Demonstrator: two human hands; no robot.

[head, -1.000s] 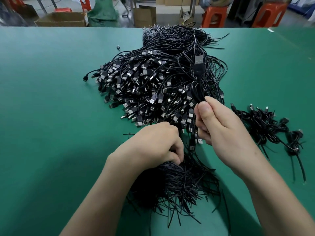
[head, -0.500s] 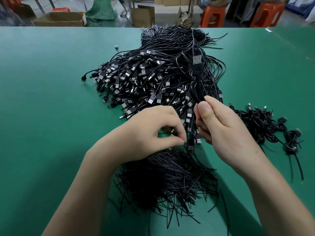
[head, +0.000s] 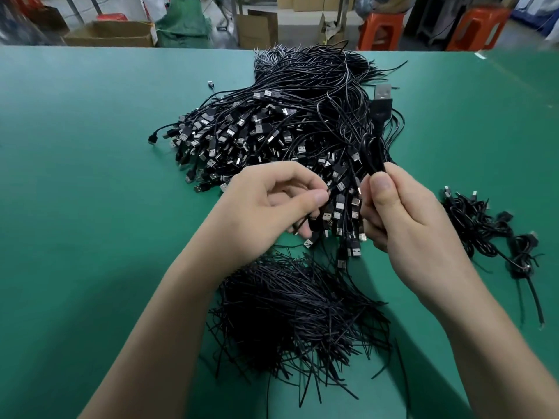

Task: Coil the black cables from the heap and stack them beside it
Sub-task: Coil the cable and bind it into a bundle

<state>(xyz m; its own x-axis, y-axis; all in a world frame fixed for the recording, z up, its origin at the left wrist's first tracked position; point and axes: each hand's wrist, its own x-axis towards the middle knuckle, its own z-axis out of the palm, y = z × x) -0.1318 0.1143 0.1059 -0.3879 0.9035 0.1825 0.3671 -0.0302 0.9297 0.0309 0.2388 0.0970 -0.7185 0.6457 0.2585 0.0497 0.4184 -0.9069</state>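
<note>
Change: the left hand (head: 272,204) has come up out of the near pile of thin black ties (head: 296,306), where it was buried knuckles-up a second ago. It now sits beside the right hand (head: 405,225), thumb and forefinger pinched on what looks like a single tie (head: 305,220).

Right hand: unchanged. Fingers and thumb stay closed round a folded black cable (head: 373,155), held above the heap's near right edge with its USB plug (head: 382,96) pointing up and away.

Reading: tie fetched, coil ready. Binding this cable is probably next; it is not yet wrapped.

Heap (head: 272,125): same place at mid-worktop, still large. Finished stack (head: 481,225): on the worktop (head: 90,176) to the right of the heap, small, no visible addition. The task looks to be at an early stage.

Risk: the coil could spring loose if the right hand's grip eases during wrapping.
</note>
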